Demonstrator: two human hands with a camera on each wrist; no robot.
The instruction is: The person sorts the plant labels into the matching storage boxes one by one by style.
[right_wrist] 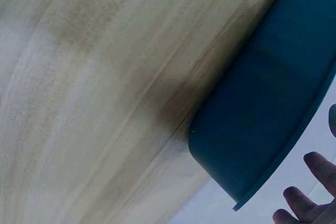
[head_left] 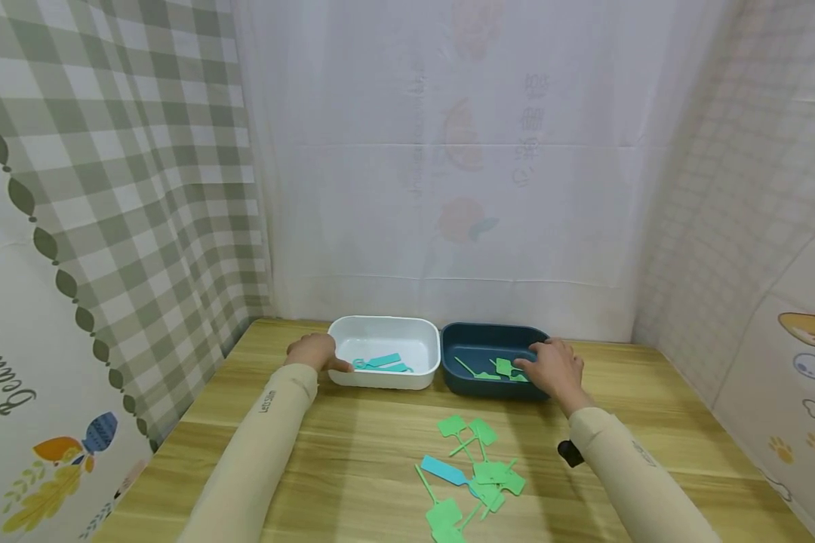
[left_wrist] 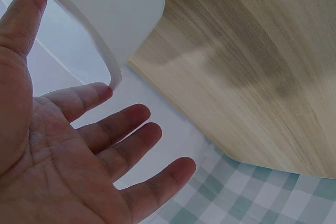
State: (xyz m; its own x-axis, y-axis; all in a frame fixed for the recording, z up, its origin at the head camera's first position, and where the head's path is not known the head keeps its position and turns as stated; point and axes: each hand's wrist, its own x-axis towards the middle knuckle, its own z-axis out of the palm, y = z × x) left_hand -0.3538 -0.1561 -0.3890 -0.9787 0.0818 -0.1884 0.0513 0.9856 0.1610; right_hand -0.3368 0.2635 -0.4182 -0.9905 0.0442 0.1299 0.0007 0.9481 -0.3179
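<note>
My left hand [head_left: 312, 353] is at the left end of a white bin [head_left: 380, 382]. In the left wrist view, the thumb and index fingertips touch the bin's rim [left_wrist: 100, 40], the other fingers stretched apart. Two or so teal tags [head_left: 383, 360] lie inside. My right hand [head_left: 558, 369] reaches over the right end of a dark blue bin [head_left: 492, 388], thumb toward its inside. Its spread fingers [right_wrist: 321, 174] show beyond the bin's rim in the right wrist view; contact is unclear. Several green stemmed tags [head_left: 503, 367] lie in the dark blue bin.
On the wooden table [head_left: 353, 452] in front of the bins lies a loose pile of green stemmed tags [head_left: 444, 514] with a blue tag [head_left: 444, 470] among them. A small black object [head_left: 570, 453] shows by the right wrist. Cloth curtains [head_left: 448, 226] enclose the back and sides.
</note>
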